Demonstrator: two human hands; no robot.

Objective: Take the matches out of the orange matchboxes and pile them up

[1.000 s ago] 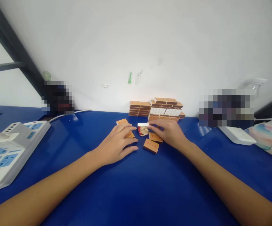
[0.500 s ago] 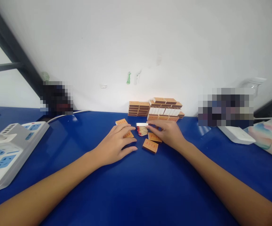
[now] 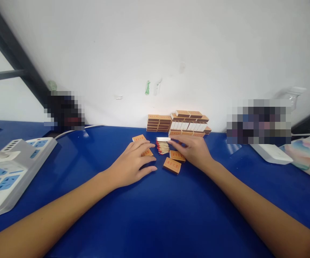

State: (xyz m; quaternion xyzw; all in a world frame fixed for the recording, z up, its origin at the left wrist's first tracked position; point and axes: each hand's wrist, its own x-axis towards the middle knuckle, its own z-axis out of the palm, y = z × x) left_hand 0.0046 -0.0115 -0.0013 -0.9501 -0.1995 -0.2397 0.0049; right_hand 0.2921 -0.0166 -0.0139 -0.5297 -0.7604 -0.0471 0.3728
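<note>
My right hand (image 3: 194, 148) pinches the right end of a narrow white matchbox tray (image 3: 162, 139) between thumb and fingers. Just in front of the tray lies a small pile of red-tipped matches (image 3: 163, 147). My left hand (image 3: 133, 161) rests palm down with its fingers spread, partly covering an orange matchbox (image 3: 147, 153). Another matchbox (image 3: 139, 138) shows beyond its knuckles. Below my right fingers sits a matchbox (image 3: 177, 156), and nearer to me lies one more matchbox (image 3: 172, 165), set at an angle.
Matchboxes form a left stack (image 3: 159, 123) and a higher right stack (image 3: 189, 125) against the white wall (image 3: 117, 53). A power strip (image 3: 18, 175) with a plug lies at the left of the blue table (image 3: 155, 215). A white device (image 3: 271, 154) is at the right.
The white tray has been raised slightly and tilted by my right hand, showing more of the matches. My left hand keeps its place.
</note>
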